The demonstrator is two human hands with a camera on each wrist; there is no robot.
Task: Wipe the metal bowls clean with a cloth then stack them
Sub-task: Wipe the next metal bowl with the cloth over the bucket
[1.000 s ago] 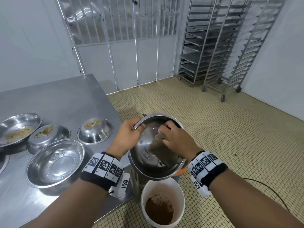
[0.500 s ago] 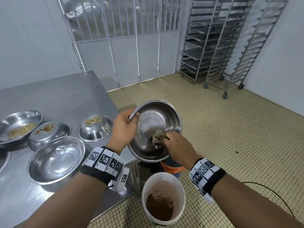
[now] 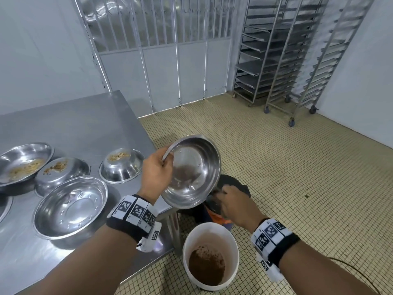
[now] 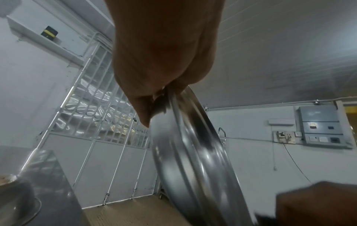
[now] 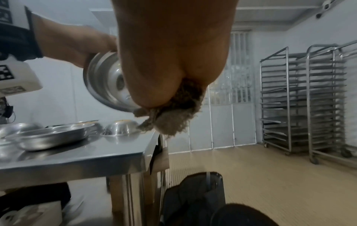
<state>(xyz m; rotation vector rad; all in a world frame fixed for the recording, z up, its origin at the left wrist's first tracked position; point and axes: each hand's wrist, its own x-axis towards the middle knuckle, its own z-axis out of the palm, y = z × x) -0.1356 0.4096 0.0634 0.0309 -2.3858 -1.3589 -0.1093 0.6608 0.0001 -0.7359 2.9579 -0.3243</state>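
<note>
The left hand (image 3: 157, 173) holds one metal bowl (image 3: 192, 171) by its rim, the fingers curled over the edge, and the bowl is tilted with its inside turned toward the person, in the air just past the corner of the steel surface (image 3: 74, 124). The right hand (image 3: 236, 204) is below the bowl's lower edge and apart from it; its grip is closed around a crumpled beige cloth (image 5: 173, 119), which the right wrist view shows bunched between the fingers. The inside of the held bowl looks shiny, with only a faint dull patch near the bottom (it may be a reflection, I cannot say).

My judgement is that the wiping of this bowl is finished or nearly finished. The next move probably calls for setting it into the clean bowl (image 3: 71, 206) that stands on the surface near the left wrist, so that the stack begins. For this the left hand must bring the bowl level and lower it centred, because metal on metal slides easily.

Three bowls further back, the wide dirty bowl (image 3: 25, 162), the middle dirty bowl (image 3: 61, 173) and the small dirty bowl (image 3: 122, 165), carry brown food remains and are not yet wiped. A white bucket (image 3: 210, 231) with brown waste stands on the floor under the hands.

No brand or readable text is visible; the wristbands show only black-and-white square marker patterns.
</note>
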